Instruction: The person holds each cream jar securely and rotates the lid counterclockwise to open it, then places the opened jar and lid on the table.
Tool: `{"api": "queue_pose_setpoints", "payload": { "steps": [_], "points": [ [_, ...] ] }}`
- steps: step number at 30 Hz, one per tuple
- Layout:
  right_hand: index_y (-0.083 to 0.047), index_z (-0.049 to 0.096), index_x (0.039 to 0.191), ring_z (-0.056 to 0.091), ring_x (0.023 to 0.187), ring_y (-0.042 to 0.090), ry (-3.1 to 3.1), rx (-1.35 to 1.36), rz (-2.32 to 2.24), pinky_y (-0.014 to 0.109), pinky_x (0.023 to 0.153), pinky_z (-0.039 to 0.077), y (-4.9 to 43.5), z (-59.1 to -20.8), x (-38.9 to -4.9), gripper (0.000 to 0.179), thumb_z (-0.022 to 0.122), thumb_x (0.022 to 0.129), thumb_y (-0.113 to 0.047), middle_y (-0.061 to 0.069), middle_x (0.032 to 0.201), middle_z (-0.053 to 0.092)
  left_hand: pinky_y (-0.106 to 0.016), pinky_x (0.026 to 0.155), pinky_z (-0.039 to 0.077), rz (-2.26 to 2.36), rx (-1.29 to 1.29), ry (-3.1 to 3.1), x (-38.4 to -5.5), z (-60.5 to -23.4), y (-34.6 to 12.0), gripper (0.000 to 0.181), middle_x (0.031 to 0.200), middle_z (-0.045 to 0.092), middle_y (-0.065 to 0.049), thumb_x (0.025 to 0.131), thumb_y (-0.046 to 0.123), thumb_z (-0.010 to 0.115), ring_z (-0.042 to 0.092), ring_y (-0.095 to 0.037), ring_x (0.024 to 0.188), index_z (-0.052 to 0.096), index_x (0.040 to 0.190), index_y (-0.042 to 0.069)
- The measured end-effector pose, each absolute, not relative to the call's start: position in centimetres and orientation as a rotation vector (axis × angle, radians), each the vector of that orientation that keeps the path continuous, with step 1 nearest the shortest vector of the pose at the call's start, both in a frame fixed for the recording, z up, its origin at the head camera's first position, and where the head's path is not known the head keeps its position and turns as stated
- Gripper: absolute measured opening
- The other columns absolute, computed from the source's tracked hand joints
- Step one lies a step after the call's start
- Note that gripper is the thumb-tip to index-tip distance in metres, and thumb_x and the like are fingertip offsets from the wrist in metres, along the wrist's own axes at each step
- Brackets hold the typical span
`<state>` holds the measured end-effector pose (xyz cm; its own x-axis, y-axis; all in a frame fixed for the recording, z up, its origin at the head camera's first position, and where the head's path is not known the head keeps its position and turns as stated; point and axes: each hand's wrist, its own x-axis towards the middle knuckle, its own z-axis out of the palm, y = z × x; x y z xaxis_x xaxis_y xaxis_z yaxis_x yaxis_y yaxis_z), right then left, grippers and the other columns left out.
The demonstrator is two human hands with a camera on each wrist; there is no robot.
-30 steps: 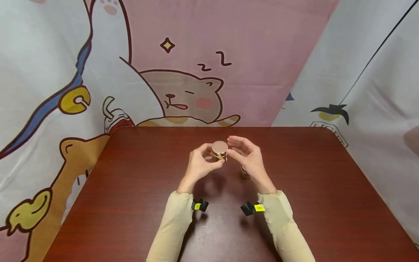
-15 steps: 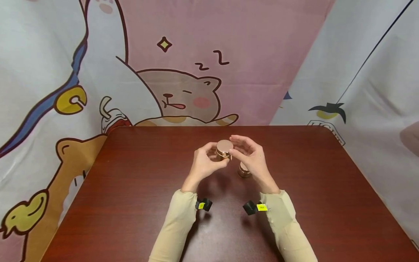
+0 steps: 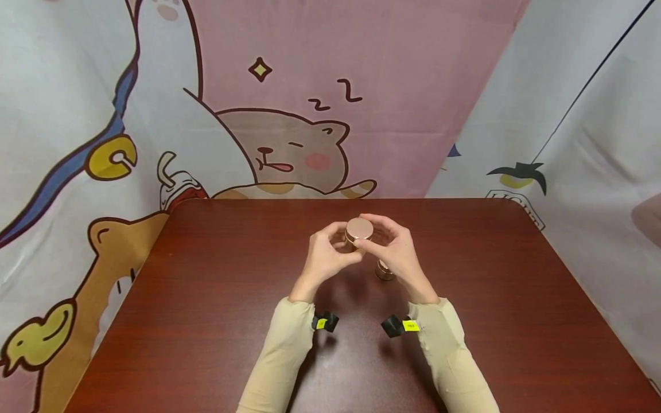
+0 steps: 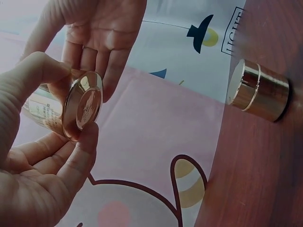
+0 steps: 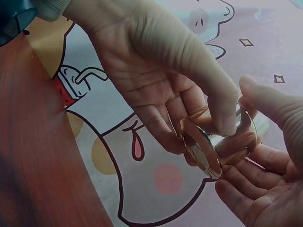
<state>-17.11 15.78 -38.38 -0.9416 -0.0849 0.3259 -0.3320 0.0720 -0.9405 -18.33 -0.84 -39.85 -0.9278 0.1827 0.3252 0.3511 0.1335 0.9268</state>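
A shiny gold cosmetic jar [image 3: 359, 228] with a flat pinkish top is held up over the table between both hands. My left hand [image 3: 324, 257] grips its body, thumb on the near side and fingers behind. Around the top, my right hand [image 3: 396, 248] pinches the lid between thumb and fingers. The jar's round gold base [image 4: 90, 106] and a printed label [image 4: 42, 111] show in the left wrist view. Partly hidden behind the right wrist, a second gold jar [image 3: 384, 272] stands upright on the table.
The dark red-brown table [image 3: 217, 298] ends at a far edge [image 3: 268, 199], with a cartoon-printed cloth [image 3: 403, 115] hanging behind it. Small black cameras [image 3: 393, 326] are strapped at both wrists, under cream sleeves [image 3: 279, 350].
My left hand has moved slightly right and up with the jar. The right thumb and fingers, apart from it at first, have come onto the lid.
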Motion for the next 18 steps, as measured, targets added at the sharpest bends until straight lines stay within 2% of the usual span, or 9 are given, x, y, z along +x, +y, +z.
{"api": "queue_pose_setpoints", "payload": {
  "steps": [5, 9, 13, 18],
  "points": [
    [0.015, 0.062, 0.128, 0.068, 0.095, 0.003, -2.15, 0.437, 1.978, 0.018, 0.084, 0.057, 15.7, -38.45, -17.28, 0.048, 0.073, 0.081, 0.017, -0.001, 0.113, 0.073, -0.037, 0.088, 0.062, -1.917, -0.552, -2.246, -18.28, -39.91, -0.96, 0.042, 0.099, 0.073, -0.02, 0.073, 0.0, 0.083, 0.07, -0.028, 0.095, 0.07, 0.112, -0.007],
    [0.015, 0.063, 0.127, 0.067, 0.097, 0.003, -2.144, 0.448, 1.975, 0.018, 0.084, 0.057, 15.69, -38.47, -17.3, 0.047, 0.074, 0.081, 0.017, -0.011, 0.111, 0.072, -0.035, 0.088, 0.062, -1.915, -0.568, -2.236, -18.23, -39.86, -1.07, 0.041, 0.098, 0.073, -0.021, 0.073, -0.001, 0.083, 0.07, -0.029, 0.094, 0.07, 0.112, -0.008],
    [0.017, 0.062, 0.126, 0.067, 0.099, 0.003, -2.127, 0.481, 1.986, 0.018, 0.086, 0.057, 15.69, -38.42, -17.29, 0.047, 0.073, 0.081, 0.018, -0.013, 0.111, 0.071, -0.032, 0.086, 0.062, -1.917, -0.589, -2.226, -18.29, -39.96, -1.17, 0.04, 0.097, 0.073, -0.021, 0.074, -0.002, 0.083, 0.07, -0.028, 0.093, 0.071, 0.111, -0.008],
    [0.02, 0.059, 0.127, 0.067, 0.102, 0.003, -2.121, 0.556, 2.012, 0.019, 0.09, 0.056, 15.91, -38.29, -17.38, 0.047, 0.071, 0.082, 0.019, -0.014, 0.112, 0.071, -0.031, 0.086, 0.062, -1.946, -0.611, -2.209, -18.34, -40.18, -1.33, 0.038, 0.095, 0.073, -0.022, 0.074, -0.004, 0.082, 0.068, -0.019, 0.09, 0.071, 0.11, -0.009]
  ]
}}
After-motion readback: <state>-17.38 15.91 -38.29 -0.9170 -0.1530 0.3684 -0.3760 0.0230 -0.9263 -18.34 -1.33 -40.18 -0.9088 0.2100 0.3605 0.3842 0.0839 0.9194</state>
